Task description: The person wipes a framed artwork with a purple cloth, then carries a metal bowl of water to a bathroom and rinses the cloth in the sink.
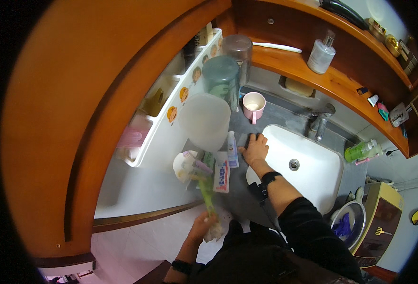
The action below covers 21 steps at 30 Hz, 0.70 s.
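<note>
My left hand (203, 225) is closed around a long light-green object (206, 193), blurred by motion, and a crumpled whitish cloth or tissue (214, 232) hangs at the same hand. The object's upper end overlaps a white cup (180, 165) with purple-handled toothbrushes. My right hand (257, 149) rests on the grey counter (235, 202) with its fingers apart, beside the left rim of the white sink (312, 177). Just left of it lie a slim toothpaste tube (232, 149) and a printed toothpaste tube (221, 177). A pink mug (254, 105) stands beyond that hand.
A translucent plastic container (205, 120), a green-tinted jar (221, 76) and a white organizer (159, 131) line the left side. The faucet (322, 120) rises behind the sink. A wooden shelf (340, 90) curves above. A metal basin (349, 223) is at right.
</note>
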Each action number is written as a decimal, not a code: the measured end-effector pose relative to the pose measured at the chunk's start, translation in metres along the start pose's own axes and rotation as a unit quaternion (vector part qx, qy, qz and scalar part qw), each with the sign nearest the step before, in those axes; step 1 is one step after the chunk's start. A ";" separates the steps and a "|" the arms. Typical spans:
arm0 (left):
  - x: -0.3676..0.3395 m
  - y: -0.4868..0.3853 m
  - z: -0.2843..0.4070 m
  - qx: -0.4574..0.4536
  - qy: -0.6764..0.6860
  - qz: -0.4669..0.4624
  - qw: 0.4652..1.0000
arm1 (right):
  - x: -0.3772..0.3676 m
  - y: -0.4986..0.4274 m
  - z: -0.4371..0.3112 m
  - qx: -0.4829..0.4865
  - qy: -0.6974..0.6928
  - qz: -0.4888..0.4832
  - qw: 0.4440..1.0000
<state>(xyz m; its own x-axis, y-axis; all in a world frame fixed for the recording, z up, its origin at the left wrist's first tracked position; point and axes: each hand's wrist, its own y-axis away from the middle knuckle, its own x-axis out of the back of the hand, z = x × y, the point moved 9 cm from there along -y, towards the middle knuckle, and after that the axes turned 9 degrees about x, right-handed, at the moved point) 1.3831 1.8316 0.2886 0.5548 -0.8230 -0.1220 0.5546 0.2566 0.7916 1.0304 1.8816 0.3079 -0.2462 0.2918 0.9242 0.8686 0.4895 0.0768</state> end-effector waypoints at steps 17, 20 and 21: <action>-0.009 -0.005 0.043 -0.178 -0.294 0.081 0.936 | -0.006 0.031 0.073 -0.137 -0.572 0.267 0.763; -0.033 0.000 0.061 -0.230 -0.320 0.068 0.917 | 0.068 0.054 0.053 0.000 -0.569 0.311 0.762; -0.043 -0.001 0.066 -0.232 -0.316 0.052 0.918 | 0.071 0.062 0.046 -0.022 -0.590 0.253 0.766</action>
<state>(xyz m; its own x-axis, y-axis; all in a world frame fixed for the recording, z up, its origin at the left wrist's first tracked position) 1.3183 1.8334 0.3324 0.2303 -0.8742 0.4276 0.8055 0.4178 0.4203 1.0470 1.9707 0.3605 -0.0683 0.9877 -0.1406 0.9887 0.0481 -0.1420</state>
